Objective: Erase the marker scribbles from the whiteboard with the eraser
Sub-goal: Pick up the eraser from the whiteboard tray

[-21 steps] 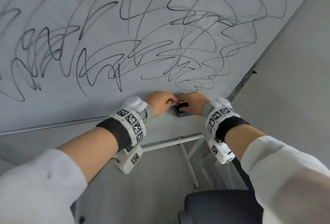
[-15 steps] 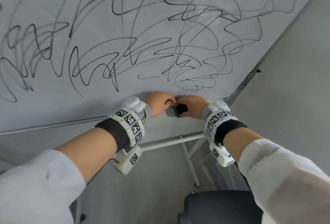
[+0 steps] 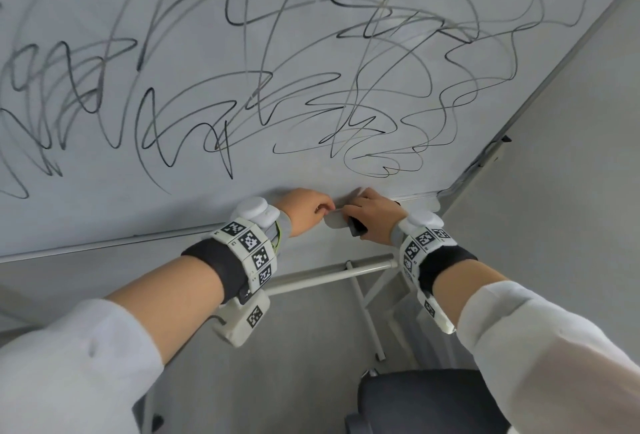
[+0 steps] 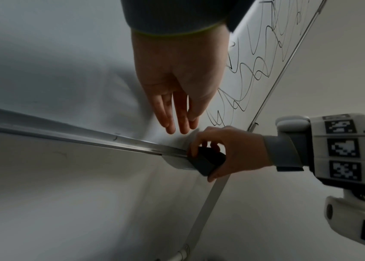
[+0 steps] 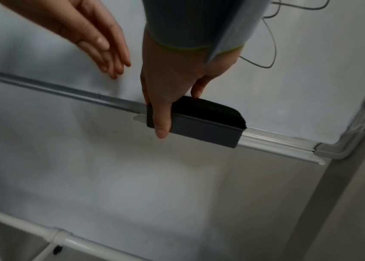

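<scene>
Barely started: scribbles [image 3: 363, 94] all over the whiteboard [image 3: 104, 201], none wiped yet. Eraser [image 5: 201, 121] at whiteboard's lower rail, pinched by right hand [image 5: 172, 77]. Left hand [image 4: 177, 88] spread, fingers straight, just beside, holding nothing.

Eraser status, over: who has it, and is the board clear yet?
Right hand grips dark grey block eraser at whiteboard's lower rail. Left hand open, fingers straight, empty beside it. Black marker scribbles untouched. Nothing in the way.
</scene>
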A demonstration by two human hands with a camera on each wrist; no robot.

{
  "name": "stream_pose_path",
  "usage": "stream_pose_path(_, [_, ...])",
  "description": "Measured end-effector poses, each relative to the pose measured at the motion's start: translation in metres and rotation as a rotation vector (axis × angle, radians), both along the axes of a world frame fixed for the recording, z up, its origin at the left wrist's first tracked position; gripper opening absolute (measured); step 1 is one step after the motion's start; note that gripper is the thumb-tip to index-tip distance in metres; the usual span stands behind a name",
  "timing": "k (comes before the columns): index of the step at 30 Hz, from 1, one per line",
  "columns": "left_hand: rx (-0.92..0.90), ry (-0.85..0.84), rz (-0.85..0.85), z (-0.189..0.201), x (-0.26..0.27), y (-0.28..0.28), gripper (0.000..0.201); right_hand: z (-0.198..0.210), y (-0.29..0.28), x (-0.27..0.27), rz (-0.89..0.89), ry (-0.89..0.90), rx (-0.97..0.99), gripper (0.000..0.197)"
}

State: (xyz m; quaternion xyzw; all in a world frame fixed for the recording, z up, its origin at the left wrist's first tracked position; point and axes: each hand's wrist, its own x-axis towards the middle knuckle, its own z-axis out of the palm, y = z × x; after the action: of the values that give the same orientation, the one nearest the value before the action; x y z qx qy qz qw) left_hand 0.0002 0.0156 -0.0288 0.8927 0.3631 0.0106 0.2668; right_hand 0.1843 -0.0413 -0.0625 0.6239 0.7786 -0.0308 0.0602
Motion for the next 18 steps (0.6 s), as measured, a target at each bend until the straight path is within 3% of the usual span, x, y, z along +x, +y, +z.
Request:
stream_pose_path(5, [-0.022,0.021,-0.019,0.0,-0.005,-0.006,0.034,0.029,0.0,-0.014,-0.105,0.173,-0.027,0.055])
stream_pose_path(12, [-0.022,0.047,-0.014,0.008,-0.023,-0.009,0.067,0.082,-0.004,-0.041,-0.108,0.497,0.116,0.058])
stream_pose_path(18, [-0.016,-0.038,0.071,0.019,-0.054,-0.012,0.065,0.11,-0.01,-0.056,-0.039,0.598,0.204,0.057])
